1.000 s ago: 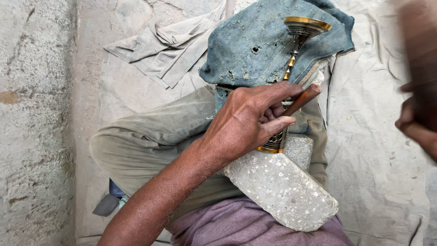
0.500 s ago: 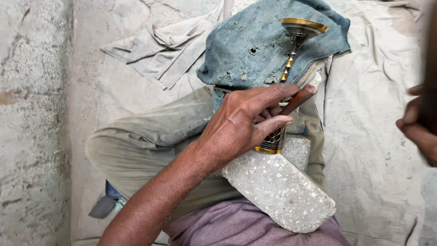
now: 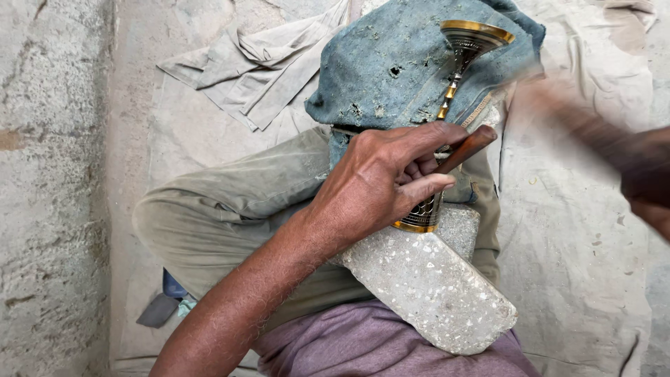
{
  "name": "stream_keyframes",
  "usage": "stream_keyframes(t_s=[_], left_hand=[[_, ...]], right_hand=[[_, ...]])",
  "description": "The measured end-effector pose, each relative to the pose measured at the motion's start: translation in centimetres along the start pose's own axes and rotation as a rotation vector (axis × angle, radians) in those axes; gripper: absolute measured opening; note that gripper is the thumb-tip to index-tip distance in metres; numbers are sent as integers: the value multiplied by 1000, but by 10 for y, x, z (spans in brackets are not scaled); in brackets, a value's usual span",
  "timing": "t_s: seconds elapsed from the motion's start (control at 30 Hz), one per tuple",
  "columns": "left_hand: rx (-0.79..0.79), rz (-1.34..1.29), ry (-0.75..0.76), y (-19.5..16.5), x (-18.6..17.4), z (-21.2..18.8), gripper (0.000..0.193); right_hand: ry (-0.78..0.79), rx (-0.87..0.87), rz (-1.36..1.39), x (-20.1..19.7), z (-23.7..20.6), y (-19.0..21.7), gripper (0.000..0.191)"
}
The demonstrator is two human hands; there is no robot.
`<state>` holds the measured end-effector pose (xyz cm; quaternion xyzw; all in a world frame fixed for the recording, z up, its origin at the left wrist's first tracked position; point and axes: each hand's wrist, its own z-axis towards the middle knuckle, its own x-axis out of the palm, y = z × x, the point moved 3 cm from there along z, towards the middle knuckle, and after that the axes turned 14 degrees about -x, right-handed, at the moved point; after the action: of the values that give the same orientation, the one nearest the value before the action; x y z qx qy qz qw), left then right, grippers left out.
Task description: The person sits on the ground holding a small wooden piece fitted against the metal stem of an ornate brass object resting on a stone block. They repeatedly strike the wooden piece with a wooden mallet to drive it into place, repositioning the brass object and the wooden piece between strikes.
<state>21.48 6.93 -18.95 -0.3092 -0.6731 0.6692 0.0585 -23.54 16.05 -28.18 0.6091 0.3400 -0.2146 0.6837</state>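
Observation:
My left hand is closed around a short brown rod, with its tip set against a brass goblet-shaped piece. The piece lies on its side: its patterned foot rests at the edge of a speckled stone slab on my lap, and its wide gold-rimmed end lies on a worn blue denim cloth. My right hand, at the right edge, grips a blurred wooden stick whose far end reaches toward the rod.
I sit with a bent knee in olive trousers on a dusty pale sheet. A crumpled grey cloth lies at the upper left. A rough concrete wall runs along the left side.
My right hand has swung the wooden stick from the right edge in toward the brown rod. My left hand and the brass piece have stayed in place.

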Motion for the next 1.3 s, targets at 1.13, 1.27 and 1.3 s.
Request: stream_keyframes(t_s=[1.13, 1.27, 1.3], left_hand=[[89, -26, 23, 6, -4, -3, 51], [148, 2, 11, 5, -6, -6, 48], [151, -39, -6, 4, -7, -7, 47]], right_hand=[[6, 182, -159, 6, 4, 52, 15], [14, 232, -367, 16, 15, 95, 13], [-5, 297, -400, 17, 16, 100, 12]])
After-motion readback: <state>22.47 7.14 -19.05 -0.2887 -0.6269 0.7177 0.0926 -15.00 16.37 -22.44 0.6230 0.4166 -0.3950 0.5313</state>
